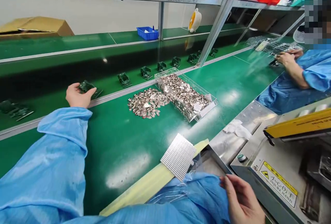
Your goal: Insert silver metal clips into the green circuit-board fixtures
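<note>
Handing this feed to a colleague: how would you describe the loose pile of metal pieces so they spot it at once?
On the green worktop, find the clear tray full of shiny metal pieces. The loose pile spreads just left of it in the view. Unlike the tray's pieces, these lie straight on the worktop, without walls around them.

Your sleeves (64,127) were light blue; between your hands (79,96), the worktop (111,131) was green, the square sheet (179,155) silver-gridded.
</note>
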A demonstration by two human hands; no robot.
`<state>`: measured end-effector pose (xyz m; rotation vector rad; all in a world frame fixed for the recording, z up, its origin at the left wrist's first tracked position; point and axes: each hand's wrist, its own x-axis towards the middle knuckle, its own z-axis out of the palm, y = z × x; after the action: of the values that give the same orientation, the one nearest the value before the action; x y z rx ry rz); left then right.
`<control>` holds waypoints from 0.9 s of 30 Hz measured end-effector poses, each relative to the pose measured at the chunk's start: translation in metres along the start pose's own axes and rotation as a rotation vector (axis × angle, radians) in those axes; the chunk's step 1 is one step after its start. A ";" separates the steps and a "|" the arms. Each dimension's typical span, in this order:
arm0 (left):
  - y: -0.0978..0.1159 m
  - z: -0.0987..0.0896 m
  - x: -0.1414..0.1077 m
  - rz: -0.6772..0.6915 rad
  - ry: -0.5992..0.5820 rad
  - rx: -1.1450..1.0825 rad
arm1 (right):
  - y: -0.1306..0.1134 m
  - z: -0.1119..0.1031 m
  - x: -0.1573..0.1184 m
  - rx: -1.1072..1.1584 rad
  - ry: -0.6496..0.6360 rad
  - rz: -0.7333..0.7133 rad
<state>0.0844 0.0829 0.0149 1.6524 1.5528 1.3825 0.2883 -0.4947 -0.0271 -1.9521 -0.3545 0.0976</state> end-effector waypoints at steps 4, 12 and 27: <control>-0.018 0.024 0.009 0.054 -0.104 -0.007 | -0.048 0.051 0.038 -0.036 -0.265 -0.159; -0.042 -0.049 -0.002 0.284 0.170 0.198 | -0.130 0.206 0.132 -0.429 -0.684 -0.469; -0.085 -0.167 0.031 -0.221 0.095 0.366 | -0.145 0.202 0.146 0.175 -0.866 0.101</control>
<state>-0.1055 0.0842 0.0145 1.5682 2.0732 1.1247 0.3514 -0.2214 0.0383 -1.6632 -0.7739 1.0198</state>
